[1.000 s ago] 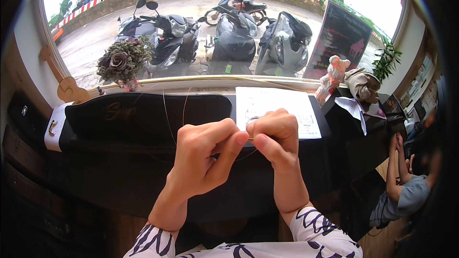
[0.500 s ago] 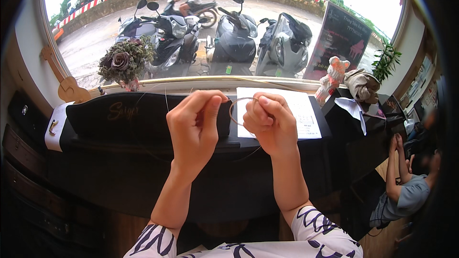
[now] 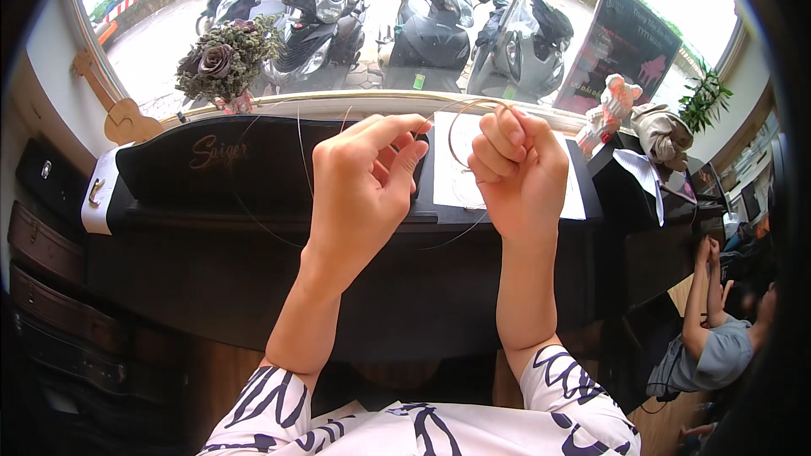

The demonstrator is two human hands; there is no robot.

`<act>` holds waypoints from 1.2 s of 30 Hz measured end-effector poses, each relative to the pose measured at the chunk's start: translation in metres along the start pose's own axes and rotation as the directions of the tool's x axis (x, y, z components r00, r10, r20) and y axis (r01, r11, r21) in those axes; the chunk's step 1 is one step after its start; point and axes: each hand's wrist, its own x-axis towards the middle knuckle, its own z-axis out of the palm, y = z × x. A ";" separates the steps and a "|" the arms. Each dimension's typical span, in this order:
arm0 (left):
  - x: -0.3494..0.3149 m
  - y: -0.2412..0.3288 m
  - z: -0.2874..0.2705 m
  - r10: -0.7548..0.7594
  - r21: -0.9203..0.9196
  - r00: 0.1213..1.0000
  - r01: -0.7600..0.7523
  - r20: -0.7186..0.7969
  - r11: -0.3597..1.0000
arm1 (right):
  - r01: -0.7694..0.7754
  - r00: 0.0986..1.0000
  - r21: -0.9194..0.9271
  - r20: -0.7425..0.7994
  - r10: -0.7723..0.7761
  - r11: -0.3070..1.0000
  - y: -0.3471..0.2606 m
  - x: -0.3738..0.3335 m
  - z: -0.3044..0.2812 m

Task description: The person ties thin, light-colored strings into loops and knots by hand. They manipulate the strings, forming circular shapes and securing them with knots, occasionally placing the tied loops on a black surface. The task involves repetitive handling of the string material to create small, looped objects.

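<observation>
Left hand [image 3: 359,169] and right hand [image 3: 524,173] are raised, fingers [image 3: 494,150] bent.

The bare right hand [image 3: 521,165] pinches a thin, coiled, copper-coloured wire [image 3: 451,139], whose round loop curves toward the bare left hand [image 3: 363,173]; that hand's bent index fingertip is at the strand, its grip unclear. Behind them stands a long black cabinet [image 3: 211,262] with a curve-topped panel [image 3: 182,186], and white printed paper [image 3: 454,190] beside the panel. A dried purple-brown rose bouquet [image 3: 221,61] stands before the window, dark scooters [image 3: 431,40] outside, and a grey-blue-shirted person [image 3: 718,355] at far right.
</observation>
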 end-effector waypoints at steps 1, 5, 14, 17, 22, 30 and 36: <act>-0.002 0.001 0.000 -0.056 0.010 0.998 0.056 0.023 0.998 | 0.008 1.000 0.016 -0.005 -0.008 1.000 0.000 0.000 0.000; -0.006 0.001 0.002 -0.169 0.007 0.978 0.169 0.119 0.986 | 0.015 1.000 0.047 0.007 -0.015 0.999 0.004 0.001 0.002; -0.015 0.010 0.004 0.061 0.404 0.970 -0.156 0.237 0.902 | 0.133 0.990 -0.223 0.078 -0.119 0.966 0.022 -0.006 0.009; -0.016 0.012 -0.002 0.089 0.392 0.950 -0.208 0.299 0.896 | 0.228 0.973 -0.346 0.065 -0.220 0.910 0.028 -0.005 0.015; -0.014 0.012 -0.006 0.158 0.358 0.957 -0.239 0.243 0.902 | 0.193 0.981 -0.316 0.058 -0.184 0.929 0.022 -0.002 0.007; -0.007 0.004 -0.009 0.149 0.249 0.957 -0.212 0.249 0.945 | 0.241 0.971 -0.285 0.085 -0.226 0.928 0.017 0.000 0.002; -0.006 -0.002 -0.006 0.129 0.133 0.954 -0.169 0.270 0.977 | 0.186 0.965 -0.152 0.213 -0.152 0.971 0.021 0.000 0.000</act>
